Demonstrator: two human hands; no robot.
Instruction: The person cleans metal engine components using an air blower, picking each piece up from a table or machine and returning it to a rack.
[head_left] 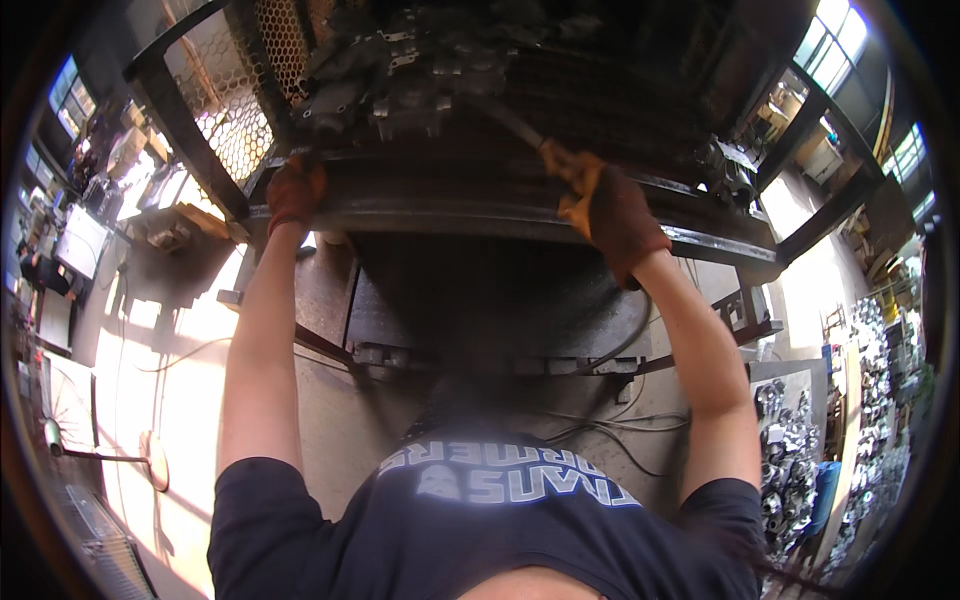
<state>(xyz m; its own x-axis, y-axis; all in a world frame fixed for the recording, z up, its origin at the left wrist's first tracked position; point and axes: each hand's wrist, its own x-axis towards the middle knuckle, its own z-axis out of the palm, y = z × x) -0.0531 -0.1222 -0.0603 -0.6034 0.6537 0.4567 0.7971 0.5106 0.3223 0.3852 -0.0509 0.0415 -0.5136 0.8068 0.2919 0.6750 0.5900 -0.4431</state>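
Observation:
My right hand (612,215), in a brown and orange work glove, is closed around a wand-like tool (520,128) with a long thin tube. The tube points up and left toward a pile of grey cast metal parts (410,100) on a dark bench. A hose (640,325) hangs below that hand; whether it joins the tool is hidden. At the bench's left front corner my left hand (297,190), gloved alike, is curled over the metal rail (420,217). Shade blurs its fingers. Darkness hides much of the bench top.
Honeycomb mesh (235,130) in a metal frame closes the bench's left side. Further parts (730,170) lie at its right end. Cables (610,425) loop over the floor below. Many castings (790,450) are heaped at the lower right. A round-based stand (153,460) is at the left.

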